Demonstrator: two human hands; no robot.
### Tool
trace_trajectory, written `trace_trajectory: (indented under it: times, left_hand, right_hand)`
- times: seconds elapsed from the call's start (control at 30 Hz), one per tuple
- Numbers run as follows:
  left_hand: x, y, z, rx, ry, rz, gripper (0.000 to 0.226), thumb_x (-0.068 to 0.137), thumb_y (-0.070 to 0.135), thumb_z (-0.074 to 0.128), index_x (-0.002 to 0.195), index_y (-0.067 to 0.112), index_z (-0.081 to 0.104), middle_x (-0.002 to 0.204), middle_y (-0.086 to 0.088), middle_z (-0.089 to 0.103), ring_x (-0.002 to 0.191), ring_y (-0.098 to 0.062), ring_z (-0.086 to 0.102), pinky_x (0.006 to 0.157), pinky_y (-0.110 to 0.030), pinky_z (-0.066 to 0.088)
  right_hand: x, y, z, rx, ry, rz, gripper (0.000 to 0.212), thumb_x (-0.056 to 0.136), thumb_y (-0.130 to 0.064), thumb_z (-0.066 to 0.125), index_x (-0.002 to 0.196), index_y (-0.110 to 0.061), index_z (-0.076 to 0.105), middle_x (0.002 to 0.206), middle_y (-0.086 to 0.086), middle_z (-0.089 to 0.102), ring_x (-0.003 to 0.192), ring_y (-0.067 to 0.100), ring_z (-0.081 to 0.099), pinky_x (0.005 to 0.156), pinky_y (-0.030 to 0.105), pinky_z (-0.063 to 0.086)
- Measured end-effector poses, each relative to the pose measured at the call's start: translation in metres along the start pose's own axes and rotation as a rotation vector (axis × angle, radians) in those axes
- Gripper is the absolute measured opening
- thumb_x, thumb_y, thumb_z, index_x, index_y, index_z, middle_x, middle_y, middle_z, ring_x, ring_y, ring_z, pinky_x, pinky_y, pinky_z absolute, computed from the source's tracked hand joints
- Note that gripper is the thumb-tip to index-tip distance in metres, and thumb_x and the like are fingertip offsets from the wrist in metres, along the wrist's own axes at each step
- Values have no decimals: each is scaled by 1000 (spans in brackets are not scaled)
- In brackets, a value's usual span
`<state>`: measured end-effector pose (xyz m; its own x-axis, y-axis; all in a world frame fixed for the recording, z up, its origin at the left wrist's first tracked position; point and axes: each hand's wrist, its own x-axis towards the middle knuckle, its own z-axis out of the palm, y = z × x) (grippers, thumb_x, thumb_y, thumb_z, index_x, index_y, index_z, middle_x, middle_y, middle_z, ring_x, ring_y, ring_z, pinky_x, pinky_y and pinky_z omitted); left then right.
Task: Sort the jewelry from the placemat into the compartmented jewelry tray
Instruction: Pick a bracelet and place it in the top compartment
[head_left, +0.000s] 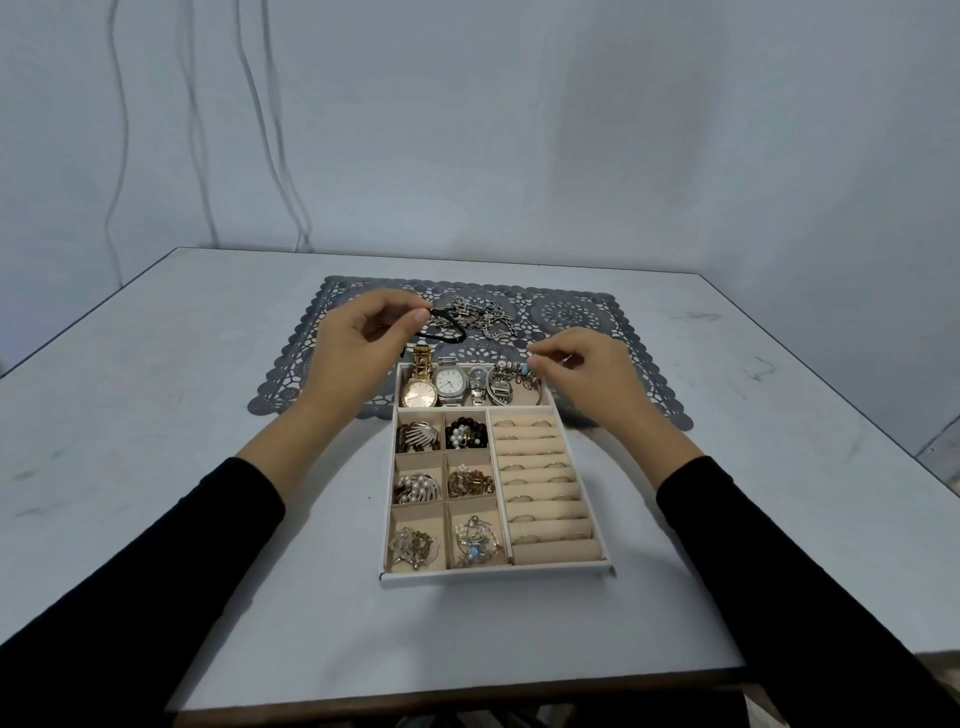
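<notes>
Black cord bracelet (441, 332) hangs over placemat (571, 317), just beyond jewelry tray (493, 571); left hand (358, 348) grip pinches one end between thumb and forefinger. Right hand (576, 374) grip pinches turquoise-beaded piece (531, 359) above tray's far long compartment, right of watches (418, 392). Silver chains (478, 317) heaped on placemat behind cord. Tray on tabletop (208, 415), far end overlapping placemat's near edge.

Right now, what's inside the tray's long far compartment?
A gold watch, a silver watch, a smaller watch and silvery bracelets, side by side. The right hand, pinching at the bracelets, hides the far right corner, so that part can't be checked.
</notes>
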<state>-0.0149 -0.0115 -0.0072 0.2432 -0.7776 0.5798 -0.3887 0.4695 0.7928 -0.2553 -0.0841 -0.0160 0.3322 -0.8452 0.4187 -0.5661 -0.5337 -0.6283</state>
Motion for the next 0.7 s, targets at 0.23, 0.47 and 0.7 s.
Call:
trace_trajectory:
  times: [0.23,0.47,0.7]
  left_hand:
    - [-4,5,1,-19,-29,16,14,89,14,70,95,26,71,89,3,72,82,-10,66,75,-19,54]
    - [-12,7,10,-44,-86,-39,14,88,15,70,93,27,73,84,8,72,79,-13,66,72,-24,54]
    - [-27,17,18,-130,-167,-209,8,89,19,70,92,25,74,84,-13,61,71,-17,56,52,-40,60]
  right_hand:
    - [-21,15,-8,-72,29,62,34,94,-28,57,126,-17,62,123,-3,63,112,11,55,93,21,37]
    - [-31,28,-7,-278,-115,59,36,99,-26,47,131,-11,55,129,4,60,119,21,54,96,25,37]
    - [-30,28,-5,-310,-153,94,39,100,-27,44,134,-10,51,135,7,55,124,23,50,100,28,36]
